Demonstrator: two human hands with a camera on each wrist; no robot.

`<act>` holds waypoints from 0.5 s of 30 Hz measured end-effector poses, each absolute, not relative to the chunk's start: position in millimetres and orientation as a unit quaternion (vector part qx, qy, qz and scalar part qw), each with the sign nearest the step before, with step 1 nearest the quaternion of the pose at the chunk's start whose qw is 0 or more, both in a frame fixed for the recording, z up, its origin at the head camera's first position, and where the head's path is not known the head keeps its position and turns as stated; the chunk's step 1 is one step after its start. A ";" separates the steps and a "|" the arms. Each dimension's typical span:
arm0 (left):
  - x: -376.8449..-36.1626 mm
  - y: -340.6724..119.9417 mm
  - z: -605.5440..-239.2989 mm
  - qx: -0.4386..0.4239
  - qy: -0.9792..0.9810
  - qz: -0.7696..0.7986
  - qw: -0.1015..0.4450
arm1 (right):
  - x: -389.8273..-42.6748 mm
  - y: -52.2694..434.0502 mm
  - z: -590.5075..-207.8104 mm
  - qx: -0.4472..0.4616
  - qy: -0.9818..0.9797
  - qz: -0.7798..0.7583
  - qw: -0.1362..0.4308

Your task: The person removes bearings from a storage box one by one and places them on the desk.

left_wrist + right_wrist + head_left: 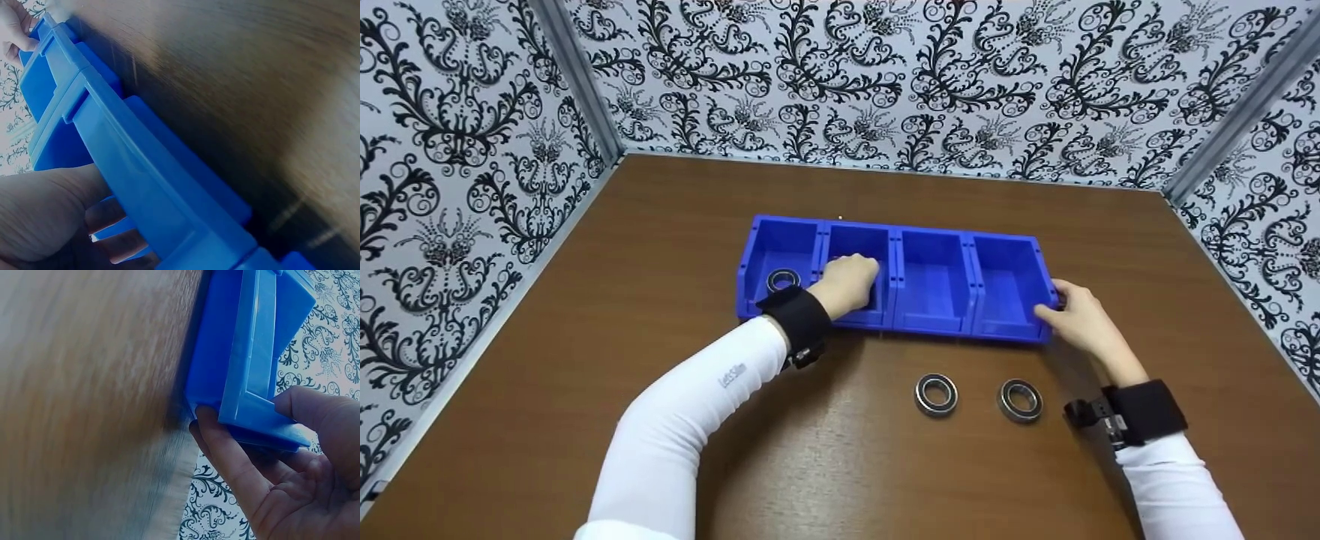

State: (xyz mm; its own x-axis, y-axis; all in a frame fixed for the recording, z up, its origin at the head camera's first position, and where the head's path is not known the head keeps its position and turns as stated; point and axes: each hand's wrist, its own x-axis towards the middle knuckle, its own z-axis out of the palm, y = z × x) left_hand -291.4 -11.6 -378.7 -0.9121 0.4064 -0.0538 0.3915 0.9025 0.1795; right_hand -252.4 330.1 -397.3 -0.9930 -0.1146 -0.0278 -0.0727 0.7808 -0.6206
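Right hand (1084, 321) pinches the blue tray (934, 322) (likely light, stiff) at three o'clock, sensibly; left hand (847, 286) curls inside, grasp hidden.

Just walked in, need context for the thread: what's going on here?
A person has both hands at a blue four-compartment bin on a wooden table. The left hand reaches into the second compartment from the left; whether it holds anything is hidden. The right hand grips the bin's right end. One bearing lies in the leftmost compartment; a second bearing and a third bearing lie on the table in front.
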 end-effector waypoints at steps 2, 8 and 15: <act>-290.9 -11.5 -378.9 0.205 0.974 0.083 0.040 | -252.3 330.3 -397.3 -0.050 0.943 -0.327 0.032; -289.1 -12.1 -379.6 0.207 0.975 0.082 0.013 | -251.2 328.6 -396.2 -0.050 0.943 -0.328 0.032; -291.7 -12.0 -378.9 0.203 0.975 0.088 0.020 | -251.3 329.7 -396.3 -0.052 0.944 -0.324 0.026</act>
